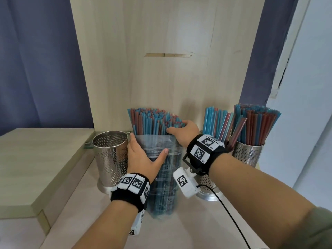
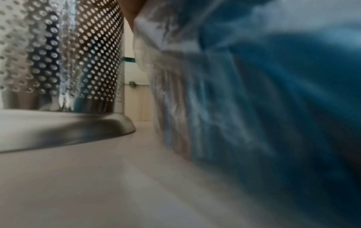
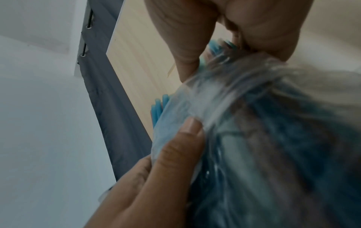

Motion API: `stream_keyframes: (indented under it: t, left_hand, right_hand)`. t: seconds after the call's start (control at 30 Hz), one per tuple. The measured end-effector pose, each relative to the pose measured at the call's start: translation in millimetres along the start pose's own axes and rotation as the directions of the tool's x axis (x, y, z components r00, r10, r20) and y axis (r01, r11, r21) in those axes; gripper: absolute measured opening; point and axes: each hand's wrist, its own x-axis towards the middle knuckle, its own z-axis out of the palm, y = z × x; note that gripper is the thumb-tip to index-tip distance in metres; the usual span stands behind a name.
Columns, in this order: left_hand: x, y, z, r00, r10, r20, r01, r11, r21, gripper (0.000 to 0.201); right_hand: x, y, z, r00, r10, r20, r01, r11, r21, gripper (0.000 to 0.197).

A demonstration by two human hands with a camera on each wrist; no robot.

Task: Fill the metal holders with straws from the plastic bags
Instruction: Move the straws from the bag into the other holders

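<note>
A clear plastic bag point(image 1: 161, 186) of blue and red straws point(image 1: 152, 121) stands upright on the counter, with the straws sticking out of its top. My left hand point(image 1: 146, 150) grips the bag's left side, thumb across the front. My right hand point(image 1: 177, 126) holds the straw bunch at the bag's mouth; in the right wrist view its thumb point(image 3: 175, 151) presses on the plastic bag point(image 3: 254, 138) and the fingers point(image 3: 185, 46) curl over the straw tops. An empty perforated metal holder point(image 1: 111, 153) stands just left of the bag, also close by as the holder point(image 2: 58, 61) in the left wrist view, beside the blurred bag point(image 2: 254, 108).
Two metal holders with straws stand at the right: one point(image 1: 210, 191) partly behind my right wrist, another point(image 1: 249, 153) at the far right. A wooden back panel point(image 1: 161, 69) rises behind. A raised step point(image 1: 36, 159) lies to the left. A black cable point(image 1: 231, 216) trails from the right wrist camera.
</note>
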Motion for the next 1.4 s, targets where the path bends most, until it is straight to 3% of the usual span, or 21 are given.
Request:
stream_keyframes:
  t: [0.27, 0.47, 0.67, 0.77, 0.83, 0.93, 1.03, 1.2, 1.4]
  left_hand:
    - [0.1, -0.2, -1.2, 1.000, 0.000, -0.006, -0.001, 0.999, -0.032, 0.124]
    - [0.6, -0.8, -0.5, 1.000, 0.001, -0.009, -0.002, 0.999, -0.046, 0.122]
    - [1.5, -0.1, 1.3, 1.000, 0.009, -0.021, -0.010, 0.999, -0.033, 0.121]
    - [1.9, -1.2, 1.1, 1.000, 0.005, -0.020, -0.005, 0.999, -0.033, 0.121]
    - [1.7, -1.2, 1.3, 1.000, 0.005, -0.020, -0.006, 0.999, -0.032, 0.121]
    - [2.4, -1.5, 1.8, 1.000, 0.004, -0.024, -0.005, 1.000, -0.028, 0.120]
    - [2.8, -2.3, 2.0, 1.000, 0.001, -0.026, -0.001, 0.999, -0.032, 0.120]
    - [2.1, -1.2, 1.2, 1.000, 0.004, -0.025, -0.005, 1.000, -0.031, 0.119]
    - [1.6, -0.8, 1.0, 1.000, 0.003, -0.025, -0.003, 1.000, -0.023, 0.119]
  right_hand:
    - [-2.8, -6.0, 2.8, 0.980, -0.199, 0.023, 0.200, 0.979, -0.050, 0.038]
    - [-2.5, -15.7, -2.9, 0.918, -0.397, 0.027, 0.398, 0.915, -0.071, 0.049]
    - [-2.3, -10.6, 1.9, 0.950, -0.285, -0.127, 0.294, 0.954, 0.062, 0.060]
    - [-2.2, -9.4, 2.3, 0.971, -0.226, -0.081, 0.237, 0.958, 0.164, 0.059]
    - [-2.7, -9.2, -2.0, 0.978, -0.210, -0.009, 0.207, 0.955, 0.210, 0.047]
    - [-4.8, -4.5, -8.8, 0.972, -0.206, 0.113, 0.191, 0.973, 0.128, 0.022]
    - [-5.5, 2.3, -9.2, 0.969, -0.211, 0.129, 0.211, 0.977, 0.018, 0.014]
    - [-2.5, -2.7, -10.4, 0.953, -0.244, 0.182, 0.259, 0.964, -0.060, 0.010]
    - [1.6, -20.8, -13.1, 0.953, -0.274, 0.127, 0.282, 0.958, -0.050, 0.024]
